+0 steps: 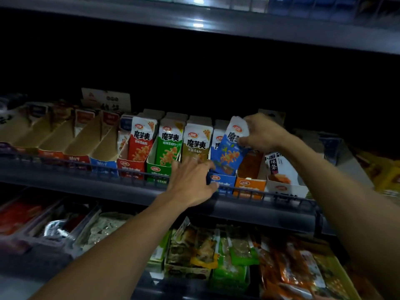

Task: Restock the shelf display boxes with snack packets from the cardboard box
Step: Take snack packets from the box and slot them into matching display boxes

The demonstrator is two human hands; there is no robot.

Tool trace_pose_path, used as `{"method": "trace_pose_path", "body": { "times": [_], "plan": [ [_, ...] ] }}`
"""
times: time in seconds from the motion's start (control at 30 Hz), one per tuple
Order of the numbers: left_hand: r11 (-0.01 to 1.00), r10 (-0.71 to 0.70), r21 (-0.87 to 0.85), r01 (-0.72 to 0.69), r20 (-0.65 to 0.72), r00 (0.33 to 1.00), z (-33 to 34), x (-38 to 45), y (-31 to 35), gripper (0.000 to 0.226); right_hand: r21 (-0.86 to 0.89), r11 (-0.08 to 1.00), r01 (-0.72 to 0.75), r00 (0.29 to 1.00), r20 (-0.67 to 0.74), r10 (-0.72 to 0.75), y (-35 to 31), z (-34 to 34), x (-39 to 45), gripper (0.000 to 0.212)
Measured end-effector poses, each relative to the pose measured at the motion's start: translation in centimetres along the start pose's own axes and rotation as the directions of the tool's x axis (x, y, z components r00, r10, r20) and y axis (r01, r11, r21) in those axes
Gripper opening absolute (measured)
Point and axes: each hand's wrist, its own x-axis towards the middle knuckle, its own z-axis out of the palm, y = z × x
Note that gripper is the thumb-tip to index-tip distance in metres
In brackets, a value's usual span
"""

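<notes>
- My right hand (263,133) pinches a blue packet (229,148) by its top, so it slides down into the blue box (221,180) just below.
- My left hand (192,180), fingers spread, presses that box's front to keep it steady.

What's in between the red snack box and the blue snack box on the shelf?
In the head view, the green display box and a brown-packet box stand between the red display box and the blue display box. The left hand covers the brown one's front.
</notes>
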Motion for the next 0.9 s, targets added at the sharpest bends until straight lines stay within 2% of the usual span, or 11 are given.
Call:
{"method": "trace_pose_path", "body": {
  "times": [0.13, 0.3, 0.4, 0.57, 0.77, 0.9],
  "plan": [
    [1.0, 0.001, -0.018, 0.0, 0.027, 1.0, 0.3, 0.3, 0.0, 0.044, -0.138, 0.989, 0.054, 0.996, 0.073, -0.044, -0.6, 3.1, 0.5, 0.067],
    [0.997, -0.006, -0.071, 0.007, 0.014, 1.0, 0.7, 0.4, -0.2, 0.045, -0.207, 0.975, 0.075, 0.993, -0.078, -0.093, -0.2, 3.8, 1.2, 0.062],
    [0.994, -0.009, -0.104, 0.01, 0.01, 1.0, 0.8, 0.5, -0.3, 0.044, -0.292, 0.954, 0.075, 0.996, -0.033, -0.088, -0.2, 4.2, 1.1, 0.062],
    [0.99, -0.012, -0.139, 0.01, -0.017, 1.0, 0.9, 0.7, -0.4, 0.04, -0.259, 0.964, 0.06, 0.994, -0.071, -0.081, 0.0, 4.6, 1.2, 0.065],
    [0.988, -0.02, -0.157, 0.003, -0.109, 0.994, -0.4, 0.1, -0.8, 0.033, -0.243, 0.968, 0.065, 0.974, -0.193, -0.114, -0.1, 3.2, 0.9, 0.056],
    [0.985, -0.003, -0.17, -0.018, -0.122, 0.993, -1.8, -1.8, -1.6, 0.025, -0.233, 0.966, 0.112, 0.949, -0.263, -0.174, -2.0, 2.3, -0.3, 0.047]
  ]
}}
